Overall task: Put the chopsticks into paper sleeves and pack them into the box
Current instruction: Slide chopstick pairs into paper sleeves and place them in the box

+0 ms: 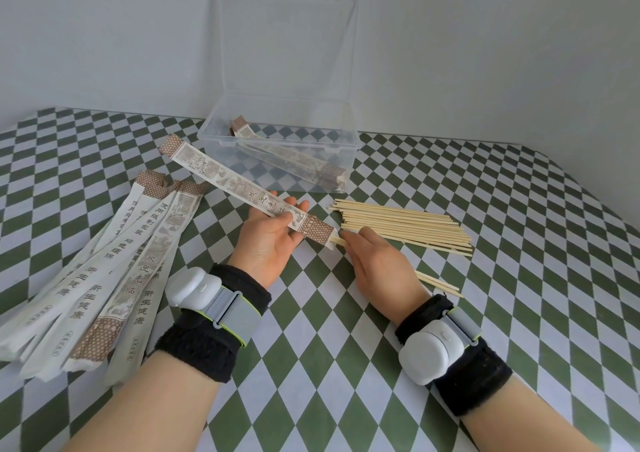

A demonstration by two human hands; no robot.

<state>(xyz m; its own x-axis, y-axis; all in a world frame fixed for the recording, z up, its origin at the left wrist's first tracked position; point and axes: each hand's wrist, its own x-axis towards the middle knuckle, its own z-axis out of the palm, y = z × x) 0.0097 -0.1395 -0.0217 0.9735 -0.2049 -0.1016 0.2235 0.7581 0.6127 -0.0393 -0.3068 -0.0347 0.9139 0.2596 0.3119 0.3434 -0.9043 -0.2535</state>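
The clear box (216,140) stands open at 12 o'clock. Your left hand (273,240) grips the paper sleeve (225,181), which lies 10-to-4 o'clock. At its 4 o'clock mouth, your right hand (377,268) pinches the chopstick pair (438,283) on that same line, so push toward 10.

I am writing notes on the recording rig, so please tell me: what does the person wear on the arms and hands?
The left hand and right hand are bare, without gloves. Each wrist carries a black fuzzy wristband, and with it a white rounded device on a grey strap with lime-green edging. No sleeves or cables show.
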